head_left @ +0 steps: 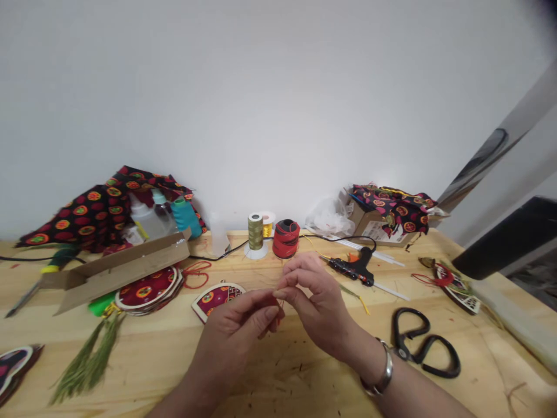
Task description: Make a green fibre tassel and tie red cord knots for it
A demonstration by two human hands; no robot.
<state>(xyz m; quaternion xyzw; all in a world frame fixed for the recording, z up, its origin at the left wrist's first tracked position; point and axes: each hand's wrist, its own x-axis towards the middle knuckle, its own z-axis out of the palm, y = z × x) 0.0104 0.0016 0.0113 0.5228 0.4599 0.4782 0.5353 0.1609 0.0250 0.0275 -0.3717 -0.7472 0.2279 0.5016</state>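
Hands [315,305] around one red thread [281,306], three spools [256,232] beyond

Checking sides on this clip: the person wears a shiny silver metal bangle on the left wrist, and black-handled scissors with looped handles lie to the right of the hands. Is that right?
Not quite: the head view shows the silver bangle on the right wrist, not the left. The black-handled scissors do lie right of the hands.

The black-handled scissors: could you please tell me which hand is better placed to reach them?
Probably right: the right hand, with its silver bangle, lies nearer the black-handled scissors than the left hand.
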